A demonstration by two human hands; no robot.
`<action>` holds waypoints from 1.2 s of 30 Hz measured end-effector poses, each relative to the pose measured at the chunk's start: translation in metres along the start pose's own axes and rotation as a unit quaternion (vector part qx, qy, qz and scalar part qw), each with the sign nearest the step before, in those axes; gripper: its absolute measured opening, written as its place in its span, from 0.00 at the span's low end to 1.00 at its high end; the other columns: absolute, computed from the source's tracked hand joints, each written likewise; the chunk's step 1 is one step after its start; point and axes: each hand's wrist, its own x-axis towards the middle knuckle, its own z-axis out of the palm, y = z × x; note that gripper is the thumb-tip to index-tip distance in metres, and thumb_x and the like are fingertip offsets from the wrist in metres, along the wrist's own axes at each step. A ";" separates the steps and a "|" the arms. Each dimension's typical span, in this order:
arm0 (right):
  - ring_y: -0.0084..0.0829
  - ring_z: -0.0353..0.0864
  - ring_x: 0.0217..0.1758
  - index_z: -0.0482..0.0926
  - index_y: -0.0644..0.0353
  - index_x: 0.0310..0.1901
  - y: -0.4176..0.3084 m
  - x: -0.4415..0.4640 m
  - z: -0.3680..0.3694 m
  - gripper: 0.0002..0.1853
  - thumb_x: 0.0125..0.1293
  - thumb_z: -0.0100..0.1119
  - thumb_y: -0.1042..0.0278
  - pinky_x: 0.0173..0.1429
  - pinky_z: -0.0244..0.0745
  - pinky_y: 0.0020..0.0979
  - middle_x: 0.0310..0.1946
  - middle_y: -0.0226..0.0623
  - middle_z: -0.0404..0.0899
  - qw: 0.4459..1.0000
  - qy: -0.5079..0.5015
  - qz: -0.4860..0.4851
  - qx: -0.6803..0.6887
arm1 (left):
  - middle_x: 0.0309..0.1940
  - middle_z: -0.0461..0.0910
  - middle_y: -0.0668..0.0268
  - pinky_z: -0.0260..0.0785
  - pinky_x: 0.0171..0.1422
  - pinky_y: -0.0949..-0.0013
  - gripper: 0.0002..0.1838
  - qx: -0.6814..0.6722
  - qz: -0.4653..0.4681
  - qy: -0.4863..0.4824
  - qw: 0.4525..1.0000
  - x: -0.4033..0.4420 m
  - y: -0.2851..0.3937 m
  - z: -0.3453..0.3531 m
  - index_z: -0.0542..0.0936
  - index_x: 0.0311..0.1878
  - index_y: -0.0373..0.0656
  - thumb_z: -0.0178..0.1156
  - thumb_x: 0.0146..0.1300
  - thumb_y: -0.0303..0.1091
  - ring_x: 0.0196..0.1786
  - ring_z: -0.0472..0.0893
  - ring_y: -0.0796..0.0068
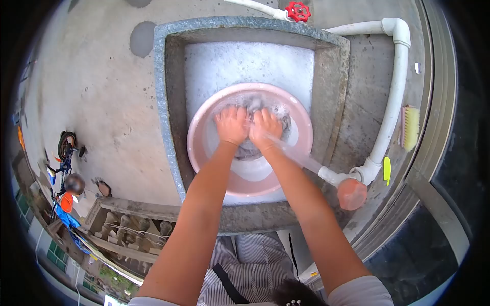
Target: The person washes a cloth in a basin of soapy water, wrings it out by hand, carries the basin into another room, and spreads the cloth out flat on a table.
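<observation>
A: What is seen nearest the camera?

B: Dark hair [298,294], dotted with small pale beads, is seen at the bottom edge. Beside it, striped clothing [255,265] is shown, and both bare forearms are stretched forward over the sink [332,102].

A: And where is the grey cloth [247,154] to be found?

B: It is bunched in the pink basin [193,137], among suds and soapy water. The basin is set inside the sink, where more white foam [250,58] is spread.

A: How are the hands placed?

B: The left hand [233,125] and the right hand [264,128] are held close together over the cloth, with the fingers bent down onto it. Whether it is clenched or merely pressed cannot be told, as the fingertips are hidden.

A: What is seen across the right wrist?

B: A clear streak [298,154] is stretched there from the white spout [332,176]; whether it is water or tubing cannot be told.

A: Anything to the right?

B: A white pipe [397,92] is bent around that side, and a pale-bristled brush [410,128] is laid beyond it, near a yellow-green object [387,171].
</observation>
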 end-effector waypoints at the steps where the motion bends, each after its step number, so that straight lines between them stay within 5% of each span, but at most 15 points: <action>1: 0.38 0.74 0.34 0.72 0.53 0.27 -0.002 0.006 -0.001 0.08 0.52 0.54 0.59 0.36 0.67 0.43 0.28 0.34 0.72 1.000 -0.010 0.018 0.009 | 0.38 0.76 0.61 0.60 0.49 0.53 0.07 -0.017 -0.046 -0.071 0.996 0.006 0.003 -0.005 0.78 0.32 0.50 0.54 0.56 0.40 0.44 0.72 0.54; 3: 0.40 0.74 0.32 0.72 0.54 0.26 -0.004 0.020 -0.008 0.09 0.56 0.53 0.59 0.35 0.68 0.44 0.27 0.36 0.73 0.991 -0.111 0.073 0.008 | 0.39 0.76 0.61 0.62 0.48 0.55 0.08 -0.049 -0.134 -0.207 0.968 0.016 0.011 -0.016 0.79 0.30 0.49 0.53 0.57 0.41 0.44 0.72 0.54; 5: 0.42 0.74 0.33 0.72 0.55 0.25 -0.011 0.043 -0.028 0.10 0.58 0.53 0.60 0.36 0.67 0.44 0.27 0.39 0.74 0.933 -0.306 0.183 0.040 | 0.39 0.76 0.62 0.62 0.48 0.55 0.09 -0.108 -0.183 -0.171 0.962 0.019 0.018 -0.023 0.79 0.29 0.48 0.54 0.57 0.41 0.43 0.73 0.56; 6: 0.43 0.73 0.34 0.72 0.56 0.26 -0.008 0.046 -0.031 0.09 0.59 0.53 0.61 0.38 0.66 0.44 0.27 0.40 0.73 0.967 -0.173 0.160 0.099 | 0.39 0.76 0.62 0.62 0.47 0.55 0.10 -0.137 -0.209 -0.149 0.957 0.021 0.017 -0.027 0.79 0.28 0.48 0.54 0.58 0.41 0.42 0.73 0.56; 8: 0.45 0.72 0.36 0.72 0.58 0.27 0.000 0.035 -0.034 0.08 0.61 0.52 0.65 0.41 0.64 0.44 0.28 0.41 0.73 0.966 0.093 0.113 0.214 | 0.38 0.76 0.61 0.62 0.47 0.55 0.08 -0.203 -0.090 0.098 0.970 0.004 0.011 -0.038 0.78 0.28 0.45 0.56 0.56 0.39 0.42 0.72 0.57; 10: 0.46 0.70 0.35 0.71 0.58 0.26 -0.011 0.018 -0.054 0.08 0.60 0.52 0.66 0.39 0.62 0.44 0.27 0.42 0.70 0.977 0.082 0.055 0.189 | 0.36 0.74 0.59 0.61 0.47 0.55 0.07 -0.175 0.009 0.233 0.957 -0.017 0.017 -0.062 0.76 0.27 0.41 0.58 0.53 0.34 0.40 0.72 0.58; 16: 0.48 0.68 0.41 0.71 0.60 0.29 -0.016 -0.042 -0.037 0.09 0.60 0.52 0.64 0.41 0.64 0.46 0.36 0.48 0.67 0.992 -0.084 0.066 0.071 | 0.35 0.73 0.60 0.62 0.49 0.57 0.09 -0.040 0.009 -0.061 0.997 -0.058 0.020 -0.036 0.78 0.27 0.43 0.54 0.56 0.37 0.43 0.72 0.57; 19: 0.47 0.69 0.42 0.72 0.59 0.29 -0.010 -0.027 -0.023 0.08 0.60 0.52 0.64 0.42 0.65 0.46 0.35 0.46 0.68 0.997 -0.062 0.035 0.011 | 0.35 0.74 0.61 0.63 0.51 0.58 0.11 0.041 -0.001 -0.062 0.997 -0.046 0.022 -0.020 0.79 0.28 0.43 0.53 0.56 0.39 0.45 0.73 0.59; 20: 0.47 0.69 0.42 0.72 0.59 0.29 -0.006 -0.021 -0.022 0.08 0.59 0.53 0.64 0.42 0.65 0.45 0.36 0.45 0.68 0.990 -0.128 0.059 0.022 | 0.38 0.74 0.61 0.62 0.52 0.58 0.12 0.051 -0.027 -0.161 0.985 -0.036 0.022 -0.020 0.80 0.30 0.42 0.53 0.57 0.39 0.47 0.72 0.59; 22: 0.45 0.69 0.44 0.73 0.59 0.29 -0.001 -0.003 -0.031 0.08 0.58 0.56 0.63 0.42 0.65 0.43 0.38 0.44 0.68 0.962 -0.251 0.103 0.041 | 0.41 0.74 0.60 0.63 0.51 0.55 0.12 0.026 0.001 -0.107 0.994 -0.031 0.022 -0.031 0.80 0.29 0.43 0.53 0.56 0.40 0.48 0.72 0.58; 25: 0.42 0.69 0.48 0.73 0.58 0.32 -0.008 0.018 -0.072 0.11 0.57 0.58 0.59 0.47 0.66 0.41 0.39 0.41 0.71 0.999 -0.018 0.039 -0.008 | 0.47 0.72 0.61 0.60 0.56 0.53 0.08 -0.007 0.044 0.005 0.999 -0.017 0.022 -0.064 0.81 0.31 0.46 0.58 0.53 0.39 0.53 0.69 0.56; 27: 0.45 0.70 0.48 0.71 0.58 0.38 -0.006 0.024 -0.071 0.16 0.53 0.62 0.59 0.50 0.69 0.40 0.41 0.42 0.73 0.998 -0.009 0.058 -0.011 | 0.47 0.72 0.61 0.59 0.58 0.53 0.07 0.011 0.092 0.100 0.991 -0.010 0.021 -0.077 0.81 0.32 0.48 0.62 0.50 0.38 0.54 0.68 0.56; 32: 0.44 0.73 0.47 0.67 0.58 0.43 0.000 0.052 -0.066 0.21 0.51 0.64 0.61 0.48 0.70 0.40 0.41 0.44 0.74 0.935 -0.241 0.220 0.138 | 0.41 0.72 0.64 0.59 0.57 0.53 0.06 -0.042 -0.048 -0.202 0.977 0.022 0.008 -0.070 0.83 0.29 0.50 0.65 0.46 0.35 0.49 0.71 0.61; 35: 0.43 0.75 0.46 0.67 0.58 0.44 -0.017 0.047 -0.096 0.21 0.51 0.64 0.65 0.47 0.70 0.40 0.41 0.45 0.74 0.968 -0.187 0.129 0.112 | 0.39 0.71 0.65 0.60 0.53 0.57 0.06 -0.034 0.106 -0.026 0.993 0.000 0.011 -0.094 0.83 0.29 0.49 0.64 0.44 0.34 0.46 0.71 0.63; 36: 0.46 0.73 0.48 0.68 0.56 0.44 -0.014 0.030 -0.094 0.21 0.48 0.64 0.69 0.48 0.68 0.41 0.41 0.45 0.73 0.979 -0.060 0.064 0.184 | 0.38 0.71 0.65 0.60 0.51 0.58 0.06 -0.036 0.116 0.018 0.992 -0.012 0.011 -0.100 0.82 0.28 0.48 0.64 0.44 0.34 0.45 0.71 0.64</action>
